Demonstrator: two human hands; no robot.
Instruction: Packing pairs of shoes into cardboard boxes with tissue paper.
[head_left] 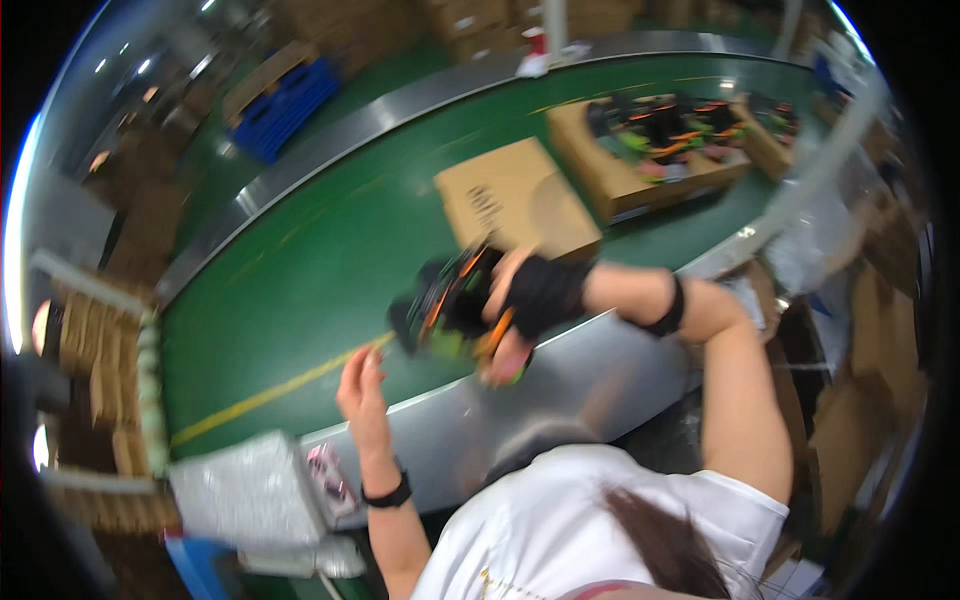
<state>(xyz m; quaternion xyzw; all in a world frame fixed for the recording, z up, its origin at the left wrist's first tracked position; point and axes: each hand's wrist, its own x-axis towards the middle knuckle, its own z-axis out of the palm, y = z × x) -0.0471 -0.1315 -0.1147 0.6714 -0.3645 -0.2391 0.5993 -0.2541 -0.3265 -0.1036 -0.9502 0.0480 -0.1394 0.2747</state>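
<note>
My right hand (525, 290), in a black fingerless glove or wrist wrap, is closed on a black item with orange and green parts (440, 310). Motion blurs it; rounded dark parts stick out at its left end, and I cannot make out its kind. It hangs over the near edge of the green conveyor belt (300, 290). To the left, apart from the item, my left hand (363, 385) is raised with its fingers stretched and nothing in them. Just beyond my right hand lies a closed brown cardboard box (520, 200).
Farther right on the belt, an open carton (610, 185) holds several similar black, orange and green items. A metal ledge (590, 375) runs along my side. Bubble-wrapped goods (245, 490) and a pink package (330, 475) lie at the near left. A blue crate (285, 105) stands beyond the belt.
</note>
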